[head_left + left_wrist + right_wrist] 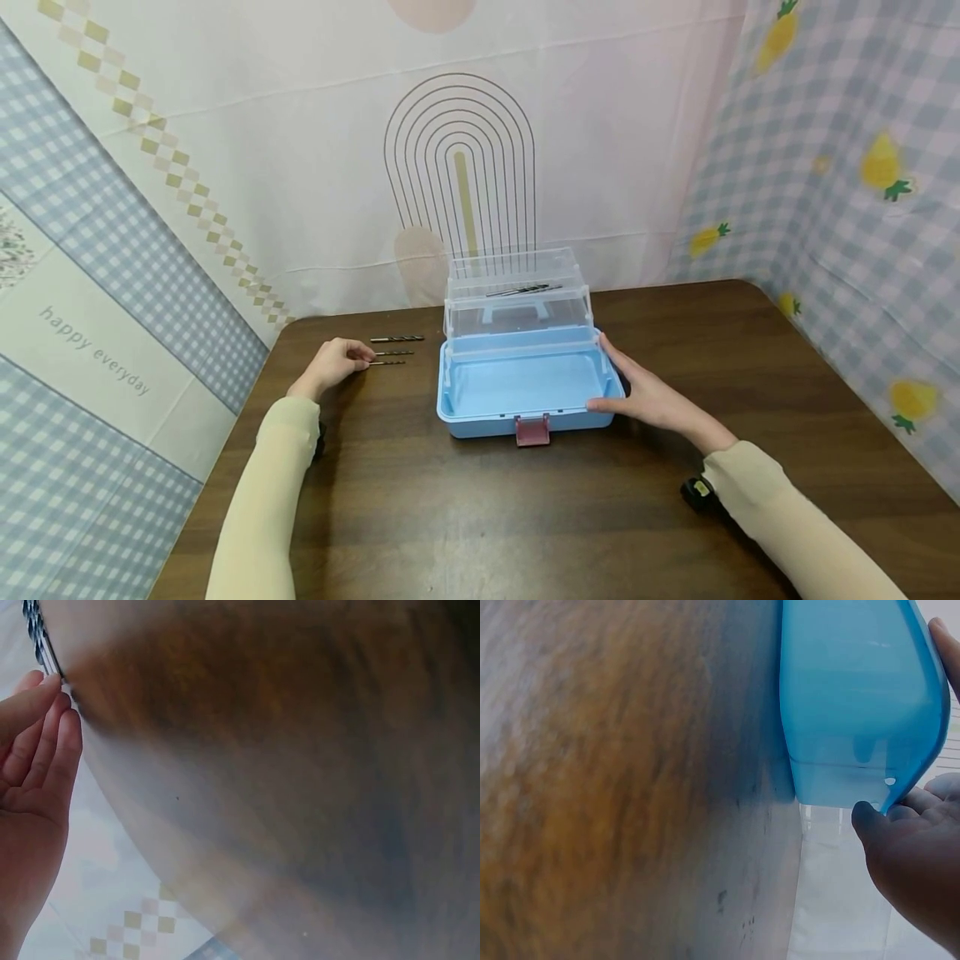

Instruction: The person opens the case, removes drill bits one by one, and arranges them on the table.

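A light blue toolbox (528,387) with its clear trays raised stands on the table. My right hand (647,396) grips its right end, thumb at the front corner and fingers along the side; the right wrist view shows the thumb on the toolbox's edge (922,761). To the left of the toolbox lie three drill bits, the thickest drill bit (397,339) farthest back. My left hand (337,364) pinches the shank end of a drill bit (49,656) between thumb and fingertips. Which of the two thinner drill bits (395,353) it holds is hard to tell.
Several drill bits (523,290) rest in an upper clear tray (517,312) of the toolbox. A pink latch (532,430) hangs at its front. Behind the brown wooden table (480,517) hangs a patterned cloth (600,150).
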A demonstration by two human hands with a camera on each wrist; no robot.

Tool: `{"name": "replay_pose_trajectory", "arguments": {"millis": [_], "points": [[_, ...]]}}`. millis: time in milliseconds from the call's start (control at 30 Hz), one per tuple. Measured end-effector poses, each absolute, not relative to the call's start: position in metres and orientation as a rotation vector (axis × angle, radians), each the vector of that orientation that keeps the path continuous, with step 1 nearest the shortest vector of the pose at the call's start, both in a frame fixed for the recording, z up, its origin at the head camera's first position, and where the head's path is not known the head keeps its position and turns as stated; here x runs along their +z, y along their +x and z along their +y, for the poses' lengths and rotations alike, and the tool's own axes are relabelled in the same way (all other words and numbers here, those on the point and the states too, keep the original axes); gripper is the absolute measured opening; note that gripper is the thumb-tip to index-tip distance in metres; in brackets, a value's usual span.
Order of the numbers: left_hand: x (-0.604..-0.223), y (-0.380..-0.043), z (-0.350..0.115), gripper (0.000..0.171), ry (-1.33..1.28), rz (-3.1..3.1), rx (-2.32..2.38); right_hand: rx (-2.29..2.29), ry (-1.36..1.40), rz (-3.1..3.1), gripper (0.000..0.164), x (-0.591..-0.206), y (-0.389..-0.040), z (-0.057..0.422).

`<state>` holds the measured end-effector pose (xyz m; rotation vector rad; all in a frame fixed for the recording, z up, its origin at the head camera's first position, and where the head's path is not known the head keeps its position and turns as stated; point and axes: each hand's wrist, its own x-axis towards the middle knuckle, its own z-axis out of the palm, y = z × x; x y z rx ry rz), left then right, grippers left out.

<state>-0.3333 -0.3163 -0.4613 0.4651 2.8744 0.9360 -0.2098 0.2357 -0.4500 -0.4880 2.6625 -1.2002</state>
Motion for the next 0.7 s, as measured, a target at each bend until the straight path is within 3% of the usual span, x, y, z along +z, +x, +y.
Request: {"name": "replay_pose_trajectory", "arguments": {"millis": [700], "points": [[-0.424, -0.341, -0.286, 0.025, 0.414, 2.830, 1.040, -1.206, -0.514, 2.663, 0.112, -0.451, -0.209, 0.237]]}}
